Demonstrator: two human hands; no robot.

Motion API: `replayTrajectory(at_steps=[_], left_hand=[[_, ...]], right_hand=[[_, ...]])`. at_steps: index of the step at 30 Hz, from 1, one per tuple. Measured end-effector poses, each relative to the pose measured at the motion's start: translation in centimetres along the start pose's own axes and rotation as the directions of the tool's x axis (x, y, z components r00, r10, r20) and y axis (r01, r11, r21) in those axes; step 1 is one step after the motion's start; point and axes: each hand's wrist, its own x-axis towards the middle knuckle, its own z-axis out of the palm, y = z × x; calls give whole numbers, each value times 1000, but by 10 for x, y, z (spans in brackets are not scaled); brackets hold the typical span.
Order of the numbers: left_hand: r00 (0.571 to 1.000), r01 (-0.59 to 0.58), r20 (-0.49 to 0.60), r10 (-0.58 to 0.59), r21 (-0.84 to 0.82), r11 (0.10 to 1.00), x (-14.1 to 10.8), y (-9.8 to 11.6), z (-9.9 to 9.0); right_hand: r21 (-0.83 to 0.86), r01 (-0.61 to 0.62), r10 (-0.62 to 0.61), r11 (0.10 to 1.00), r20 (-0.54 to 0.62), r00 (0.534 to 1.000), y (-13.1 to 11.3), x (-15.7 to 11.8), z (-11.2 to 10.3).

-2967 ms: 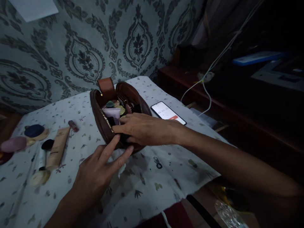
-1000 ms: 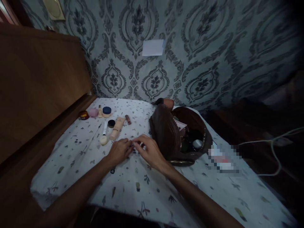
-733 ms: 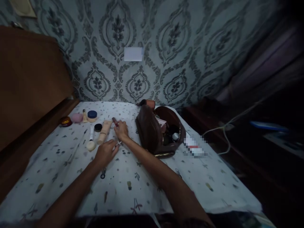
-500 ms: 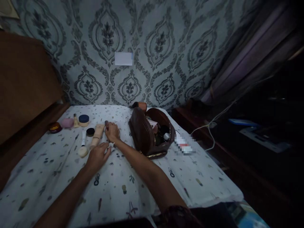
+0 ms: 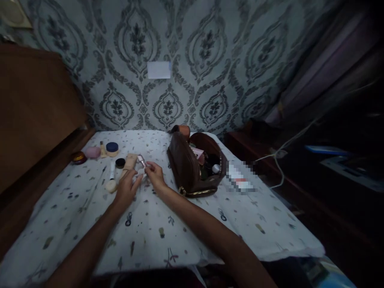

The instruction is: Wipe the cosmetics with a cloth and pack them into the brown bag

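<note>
My right hand (image 5: pixel 155 175) pinches a small slim pinkish tube (image 5: pixel 142 161) at its lower end, and the tube leans up to the left. Beside it, my left hand (image 5: pixel 126 187) has its thumb spread away from its fingers, which cover the lower end of a beige squeeze tube (image 5: pixel 130 161). A small whitish item shows dimly between the two hands; its kind is unclear. Left of the beige tube are a round black-lidded pot (image 5: pixel 120 163), a white tube with a dark cap (image 5: pixel 112 171) and a round cream-coloured piece (image 5: pixel 111 185).
An unzipped brown bag (image 5: pixel 186 164) with cosmetics inside stands right of my hands. At the back left sit a blue-lidded jar (image 5: pixel 112 149), a small bottle (image 5: pixel 103 149), a pink item (image 5: pixel 93 152) and an amber jar (image 5: pixel 78 157). A wooden panel (image 5: pixel 36 108) borders the left side.
My right hand has drawn back slightly from beside the beige tube, and the pinkish tube now shows tilted in its fingers. The camera view has shifted a little.
</note>
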Motion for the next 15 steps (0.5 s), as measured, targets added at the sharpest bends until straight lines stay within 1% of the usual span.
replayTrajectory(at_steps=[3,4,5,7,10,12,13,15], left_hand=[[999,36,-24,-37,-44,998,-1,0,2],[998,57,-27,-58,-62,996,-2,0,2],[996,81,-29,-83,-80,993,-2,0,2],[989,132,-47,-138,-116,984,-3,0,1],[982,164,-75,-176,-143,976,-3,2,-3],[985,148,-68,-158,-134,980,-2,3,-8],[986,153,-46,-159,-119,981,-1,4,-11],[975,215,-31,-219,-90,972,0,6,-16]], right_hand=[[160,-44,34,986,69,997,1,-28,-8],[263,-62,37,963,99,994,0,-36,-11],[325,-67,29,943,122,992,-2,-44,-13],[388,-66,5,919,156,988,-6,-55,-14],[368,-55,-25,928,209,978,-12,-65,-12],[353,-43,-49,935,248,968,-13,-67,-10],[343,-31,-65,939,265,962,-13,-68,-10],[320,-13,-89,947,300,950,-13,-68,-10]])
